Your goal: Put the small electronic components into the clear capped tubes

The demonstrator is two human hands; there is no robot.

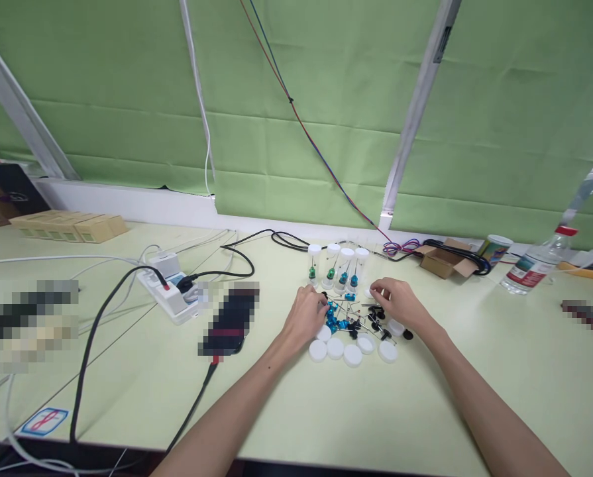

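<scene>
My left hand [307,311] is closed with curled fingers at the left side of a pile of small parts; what its fingertips hold, if anything, is hidden. Beside them lie blue metallic pieces [332,321]. At the right of the pile, my right hand [398,301] pinches at a white cap [368,291], partly covered by the fingers. Black parts with thin metal stems [376,319] lie below that hand. In front are several loose white round caps [335,348]. Behind stand several clear capped tubes, two holding green-ended pieces [330,273] and two holding blue-ended pieces [354,279].
A phone [230,321] on a cable lies left of my left hand, near a white power strip [169,295]. To the right are an open cardboard box [442,258], a can [495,248] and a water bottle [535,266]. Black cables run along the back.
</scene>
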